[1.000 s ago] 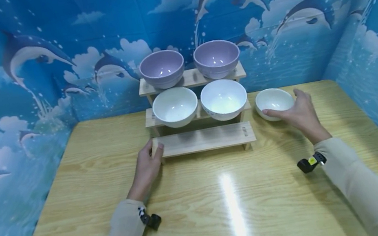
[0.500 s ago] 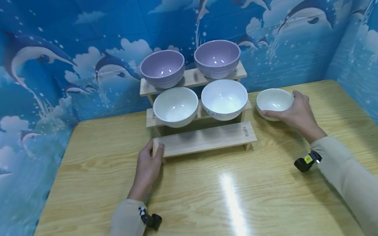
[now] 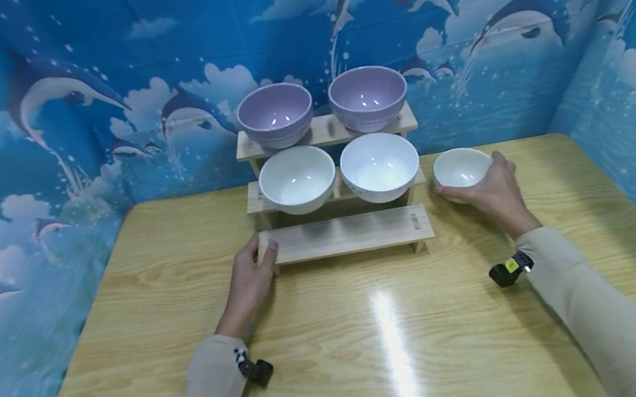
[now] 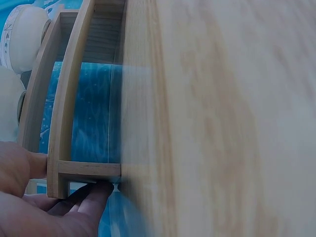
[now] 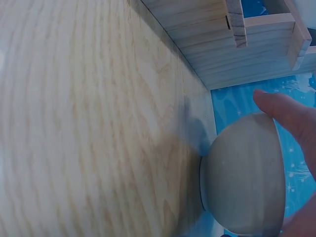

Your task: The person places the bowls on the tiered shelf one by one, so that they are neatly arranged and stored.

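My left hand (image 3: pixel 249 279) holds the left end of the lowest board (image 3: pixel 348 234) of a three-step wooden rack. In the left wrist view, its thumb is on top of that board and the fingers (image 4: pixel 96 202) reach around the end support. To the right of the rack, my right hand (image 3: pixel 494 191) grips a small white bowl (image 3: pixel 461 167) by the rim, thumb across the near side, other fingertips hidden behind. The right wrist view shows the bowl (image 5: pixel 242 177) upright, its foot close to the tabletop.
Two white bowls (image 3: pixel 298 181) stand side by side on the middle step. Two purple bowls (image 3: pixel 276 116) occupy the top step. The wood-grain table (image 3: pixel 331 363) meets a blue dolphin-print cloth (image 3: pixel 173 34) at the back and sides.
My right wrist and forearm have swung slightly left, and the thumb has slid left along the bowl's near rim. My left hand keeps its place on the rack.
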### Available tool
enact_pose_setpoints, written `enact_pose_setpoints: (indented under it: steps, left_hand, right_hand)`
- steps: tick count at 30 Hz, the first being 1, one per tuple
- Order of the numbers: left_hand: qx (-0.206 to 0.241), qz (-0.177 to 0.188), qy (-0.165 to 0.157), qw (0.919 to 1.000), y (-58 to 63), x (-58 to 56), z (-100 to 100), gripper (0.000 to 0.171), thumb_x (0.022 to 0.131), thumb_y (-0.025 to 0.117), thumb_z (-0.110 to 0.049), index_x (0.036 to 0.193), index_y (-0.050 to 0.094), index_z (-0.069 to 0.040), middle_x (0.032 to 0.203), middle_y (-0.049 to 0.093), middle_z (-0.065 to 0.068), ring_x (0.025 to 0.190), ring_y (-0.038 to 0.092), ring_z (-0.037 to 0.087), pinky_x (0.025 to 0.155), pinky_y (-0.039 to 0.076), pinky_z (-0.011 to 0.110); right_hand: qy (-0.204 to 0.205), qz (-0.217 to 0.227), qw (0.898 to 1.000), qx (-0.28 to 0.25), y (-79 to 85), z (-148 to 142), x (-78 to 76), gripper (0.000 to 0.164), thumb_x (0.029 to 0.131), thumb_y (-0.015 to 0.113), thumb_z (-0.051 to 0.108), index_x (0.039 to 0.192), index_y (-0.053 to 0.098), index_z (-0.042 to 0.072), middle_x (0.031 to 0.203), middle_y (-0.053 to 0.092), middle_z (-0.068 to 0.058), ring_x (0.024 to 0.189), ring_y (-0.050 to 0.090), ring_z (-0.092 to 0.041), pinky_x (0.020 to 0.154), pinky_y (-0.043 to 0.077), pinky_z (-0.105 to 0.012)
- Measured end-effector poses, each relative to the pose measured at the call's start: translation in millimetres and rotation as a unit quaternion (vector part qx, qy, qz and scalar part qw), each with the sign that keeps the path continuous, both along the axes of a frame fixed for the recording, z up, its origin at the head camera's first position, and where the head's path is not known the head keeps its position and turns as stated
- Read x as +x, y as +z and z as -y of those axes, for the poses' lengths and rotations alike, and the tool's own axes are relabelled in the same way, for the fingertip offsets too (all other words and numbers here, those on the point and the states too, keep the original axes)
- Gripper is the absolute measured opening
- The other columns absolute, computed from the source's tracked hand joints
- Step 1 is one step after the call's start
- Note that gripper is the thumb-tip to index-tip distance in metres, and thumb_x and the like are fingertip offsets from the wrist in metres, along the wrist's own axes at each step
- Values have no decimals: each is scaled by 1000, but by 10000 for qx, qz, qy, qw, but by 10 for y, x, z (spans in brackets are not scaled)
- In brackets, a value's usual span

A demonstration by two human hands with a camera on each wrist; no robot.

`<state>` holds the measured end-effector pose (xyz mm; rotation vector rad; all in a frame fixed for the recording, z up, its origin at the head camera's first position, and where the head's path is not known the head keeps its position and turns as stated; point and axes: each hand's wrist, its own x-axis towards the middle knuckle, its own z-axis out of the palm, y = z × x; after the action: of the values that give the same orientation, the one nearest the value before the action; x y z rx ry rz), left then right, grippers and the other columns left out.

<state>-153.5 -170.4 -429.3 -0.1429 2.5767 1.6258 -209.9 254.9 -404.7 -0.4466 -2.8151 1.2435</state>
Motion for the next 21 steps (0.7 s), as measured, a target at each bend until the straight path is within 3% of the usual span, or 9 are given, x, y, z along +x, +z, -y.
enact_pose_setpoints:
  steps: [21]
  left_hand:
    - [-62,125,-9,9999,15,17,11,67,108,47,-37,161,19,-5,166,22,13,152,21,31,124,21,46]
  right_hand:
    - [-216,39,9997,-54,-49,34,-22,129,74,88,47,158,3,-3,150,21,-35,131,40,-53,108,43,-62]
